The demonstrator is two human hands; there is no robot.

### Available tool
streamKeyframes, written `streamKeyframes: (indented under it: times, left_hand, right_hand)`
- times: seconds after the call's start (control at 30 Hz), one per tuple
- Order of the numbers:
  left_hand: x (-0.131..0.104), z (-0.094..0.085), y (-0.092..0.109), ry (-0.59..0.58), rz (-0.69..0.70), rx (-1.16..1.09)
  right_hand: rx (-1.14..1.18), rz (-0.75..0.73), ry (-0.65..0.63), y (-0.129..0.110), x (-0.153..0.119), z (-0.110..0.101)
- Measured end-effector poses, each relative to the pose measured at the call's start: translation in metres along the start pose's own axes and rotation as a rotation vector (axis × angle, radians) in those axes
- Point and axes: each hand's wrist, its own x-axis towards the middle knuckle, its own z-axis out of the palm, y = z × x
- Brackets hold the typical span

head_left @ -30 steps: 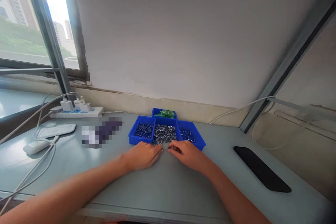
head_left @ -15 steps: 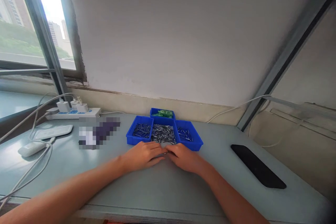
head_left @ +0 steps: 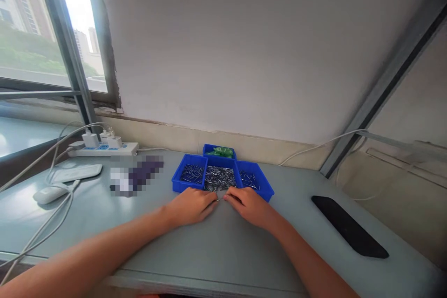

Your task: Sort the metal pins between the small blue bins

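Observation:
My left hand (head_left: 193, 206) rests at the front of the blue bins, thumb and fingers pinched together. A small shiny metal piece (head_left: 218, 200) pokes out at its fingertips, too small to tell its kind. Just to the right, my right hand (head_left: 250, 206) is also closed in a pinch; what it holds, if anything, is hidden. A narrow gap parts the fingertips of the two hands. Behind them, the middle blue bin (head_left: 221, 161) holds many thin metal pieces (head_left: 220, 177). The left bin (head_left: 179, 185) and right bin (head_left: 267, 190) hold similar slim metal pieces.
A smaller blue bin (head_left: 206, 149) with green packets (head_left: 223, 152) stands behind. To the left are a power strip (head_left: 115, 149) with chargers, a white mouse-like object (head_left: 50, 193), cables and a blurred-out item (head_left: 139, 177). A black flat object (head_left: 349, 226) lies right.
My fingertips have moved slightly apart, and the metal piece now shows at my left fingertips. The whole view has shifted a little, with the scene sitting further right.

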Motion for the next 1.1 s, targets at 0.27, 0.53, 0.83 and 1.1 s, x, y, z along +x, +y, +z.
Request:
streamKeyframes:
  times: [0.27,0.53,0.83,1.1]
  left_hand:
    - [0.0,0.0,-0.001,0.036,0.012,-0.021]
    - [0.0,-0.004,0.0,0.015,0.003,0.024]
    - [-0.001,-0.002,0.002,-0.149,0.036,0.05]
    - [0.0,-0.001,-0.003,0.046,-0.003,0.03]
  right_hand:
    - [-0.027,-0.043,-0.178,0.001,-0.001,0.009]
    - [-0.004,-0.009,-0.143,-0.002,-0.002,0.006]
    - [0.046,-0.026,-0.022,-0.005,-0.003,-0.002]
    - [0.064,-0.031,-0.083,0.007,0.001,-0.001]
